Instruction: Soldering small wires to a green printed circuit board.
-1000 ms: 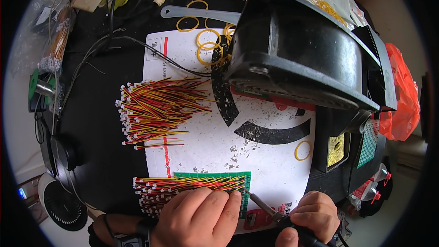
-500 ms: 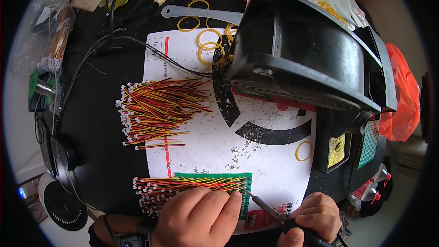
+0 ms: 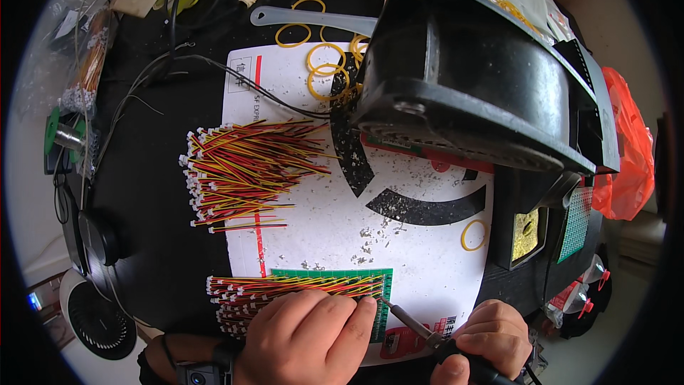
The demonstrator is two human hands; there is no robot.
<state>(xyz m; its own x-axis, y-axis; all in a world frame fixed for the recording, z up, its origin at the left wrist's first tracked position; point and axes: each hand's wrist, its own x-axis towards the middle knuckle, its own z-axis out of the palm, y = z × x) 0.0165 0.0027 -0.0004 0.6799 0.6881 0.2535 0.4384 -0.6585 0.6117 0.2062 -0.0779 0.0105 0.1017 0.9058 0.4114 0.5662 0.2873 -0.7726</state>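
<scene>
Bent over a green perforated circuit board (image 3: 381, 321), my left hand (image 3: 313, 335) has its fingers pressed together. Its fingertips meet the board near the right edge, and what they pinch is hidden. Rows of red, yellow and black wires with white connectors (image 3: 239, 299) lie across the board and run under that hand. My right hand (image 3: 495, 339) grips a soldering iron (image 3: 417, 324) by its black handle. The iron's tip points left and reaches the board beside my left fingertips; whether it touches a wire is too small to tell.
A loose pile of similar wires (image 3: 249, 167) lies farther off on the white sheet (image 3: 427, 257). A big black fan-like housing (image 3: 470, 71) stands at right, beside a yellow cleaning sponge (image 3: 526, 235). Rubber bands (image 3: 328, 82) and cut scraps are scattered about. Solder wire spool (image 3: 68, 135) stands left.
The soldering iron's tip has shifted very slightly to the left at the board. My left hand keeps its place, and everything else is the same.
</scene>
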